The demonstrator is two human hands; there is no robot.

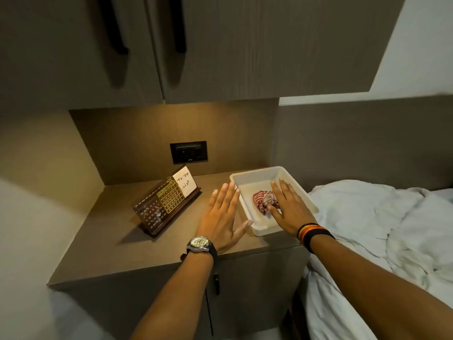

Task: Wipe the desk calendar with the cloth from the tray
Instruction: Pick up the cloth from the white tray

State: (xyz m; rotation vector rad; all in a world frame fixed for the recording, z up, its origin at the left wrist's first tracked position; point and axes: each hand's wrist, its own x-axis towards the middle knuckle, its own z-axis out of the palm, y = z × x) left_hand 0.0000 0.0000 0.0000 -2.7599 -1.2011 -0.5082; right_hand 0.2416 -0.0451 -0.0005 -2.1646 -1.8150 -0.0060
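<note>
A dark wooden desk calendar (161, 204) with a gold number grid and a white "To Do List" card leans on the left of the bedside cabinet top; pale smudges show on its lower left. A white plastic tray (247, 179) stands to its right and holds a crumpled red-and-white cloth (262, 201). My right hand (289, 207) reaches into the tray with fingers spread, its thumb touching the cloth. My left hand (221, 217), wearing a watch, hovers flat and open between calendar and tray, its thumb near the tray's front corner.
The brown cabinet top (117, 244) sits in a niche under wall cupboards (220, 45), with a black socket plate (188, 151) on the back wall. A bed with rumpled white bedding (382, 229) lies directly to the right. A cabinet door handle (216, 283) is below.
</note>
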